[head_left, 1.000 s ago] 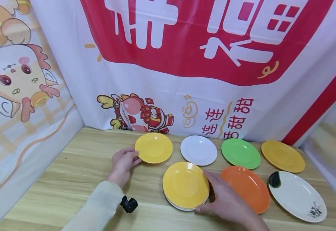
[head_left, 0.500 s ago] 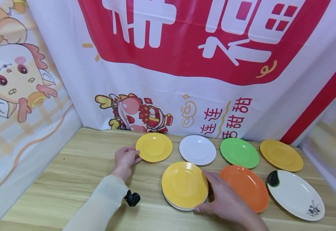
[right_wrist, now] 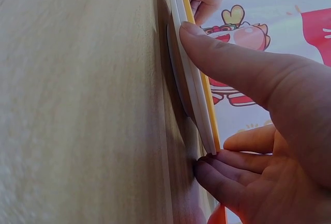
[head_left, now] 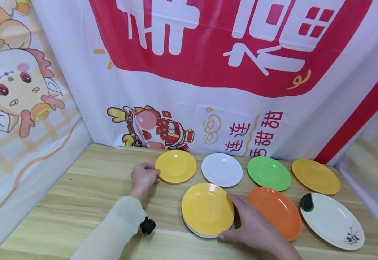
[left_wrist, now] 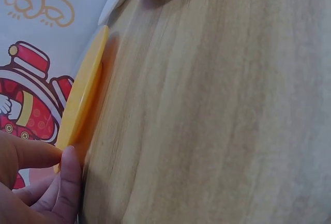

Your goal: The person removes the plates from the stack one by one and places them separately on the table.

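At the back left of the table, my left hand [head_left: 143, 177] pinches the near-left rim of a round yellow plate [head_left: 176, 166]. The left wrist view shows thumb and fingers on the edge of that yellow plate [left_wrist: 81, 92]. My right hand [head_left: 252, 225] grips the right side of a short stack of plates, a yellow plate [head_left: 207, 208] on top and white rims beneath. In the right wrist view the thumb lies along the white rims [right_wrist: 192, 79] of the stack, while the other fingers curl at its lower edge.
Along the back of the wooden table [head_left: 75, 202] lie a white plate [head_left: 222, 169], a green plate [head_left: 269, 173] and a darker yellow plate [head_left: 316, 176]. An oval orange plate [head_left: 274, 213] sits beside my right hand, with a patterned white oval plate [head_left: 333, 220] farther right. A printed curtain [head_left: 176, 79] hangs behind.
My left hand and the yellow plate it pinches have shifted slightly to the right, toward the white plate. The right hand and its stack stay about where they were.
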Demonstrator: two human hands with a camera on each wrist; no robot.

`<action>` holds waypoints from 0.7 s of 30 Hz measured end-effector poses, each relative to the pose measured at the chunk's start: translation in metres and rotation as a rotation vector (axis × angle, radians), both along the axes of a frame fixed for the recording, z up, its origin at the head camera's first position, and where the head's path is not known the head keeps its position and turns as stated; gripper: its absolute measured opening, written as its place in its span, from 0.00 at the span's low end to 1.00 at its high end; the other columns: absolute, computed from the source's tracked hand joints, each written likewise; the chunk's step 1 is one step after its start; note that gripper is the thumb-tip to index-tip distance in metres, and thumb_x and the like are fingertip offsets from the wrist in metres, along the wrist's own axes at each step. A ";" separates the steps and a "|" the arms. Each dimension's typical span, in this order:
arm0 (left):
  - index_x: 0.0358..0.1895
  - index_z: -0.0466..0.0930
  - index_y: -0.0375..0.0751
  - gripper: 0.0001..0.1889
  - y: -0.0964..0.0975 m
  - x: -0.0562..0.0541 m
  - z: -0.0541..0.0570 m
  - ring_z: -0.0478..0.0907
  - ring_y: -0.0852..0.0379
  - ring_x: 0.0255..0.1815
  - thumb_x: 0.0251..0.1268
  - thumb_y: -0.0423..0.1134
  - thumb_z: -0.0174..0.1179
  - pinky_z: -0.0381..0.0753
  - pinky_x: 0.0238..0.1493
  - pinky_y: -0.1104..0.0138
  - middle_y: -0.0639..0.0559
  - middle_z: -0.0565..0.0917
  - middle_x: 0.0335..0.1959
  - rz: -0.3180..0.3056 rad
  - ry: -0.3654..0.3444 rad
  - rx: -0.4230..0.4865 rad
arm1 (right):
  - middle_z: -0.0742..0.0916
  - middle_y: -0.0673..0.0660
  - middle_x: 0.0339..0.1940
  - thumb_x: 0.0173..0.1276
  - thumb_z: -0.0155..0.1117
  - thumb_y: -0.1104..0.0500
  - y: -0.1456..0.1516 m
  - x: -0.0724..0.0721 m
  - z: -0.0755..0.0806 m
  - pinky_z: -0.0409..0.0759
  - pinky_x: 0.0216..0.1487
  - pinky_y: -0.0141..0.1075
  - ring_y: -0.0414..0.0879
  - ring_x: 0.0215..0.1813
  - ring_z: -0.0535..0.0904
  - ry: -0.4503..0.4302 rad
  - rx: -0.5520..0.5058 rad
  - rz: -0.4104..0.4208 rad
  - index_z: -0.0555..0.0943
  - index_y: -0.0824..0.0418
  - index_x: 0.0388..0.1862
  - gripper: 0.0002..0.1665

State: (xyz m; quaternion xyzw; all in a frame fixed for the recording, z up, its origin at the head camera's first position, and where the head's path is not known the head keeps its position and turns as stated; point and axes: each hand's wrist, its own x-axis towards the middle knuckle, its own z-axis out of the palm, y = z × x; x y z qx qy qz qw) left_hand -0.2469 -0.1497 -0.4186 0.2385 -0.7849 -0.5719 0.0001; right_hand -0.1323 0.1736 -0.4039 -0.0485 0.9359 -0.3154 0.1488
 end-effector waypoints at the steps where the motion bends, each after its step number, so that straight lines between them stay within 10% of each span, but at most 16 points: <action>1: 0.58 0.82 0.30 0.14 0.000 0.000 0.000 0.86 0.60 0.29 0.74 0.29 0.65 0.91 0.37 0.70 0.34 0.88 0.50 -0.002 -0.003 -0.004 | 0.76 0.52 0.80 0.35 0.91 0.27 0.000 0.000 0.000 0.73 0.80 0.64 0.54 0.78 0.72 -0.001 0.000 0.000 0.68 0.50 0.82 0.76; 21: 0.59 0.80 0.33 0.14 -0.003 0.001 -0.001 0.85 0.59 0.30 0.79 0.36 0.61 0.89 0.37 0.71 0.39 0.84 0.51 -0.034 -0.036 -0.024 | 0.76 0.52 0.80 0.36 0.91 0.27 0.000 0.001 -0.002 0.73 0.80 0.64 0.54 0.79 0.72 0.009 -0.004 0.001 0.68 0.50 0.83 0.76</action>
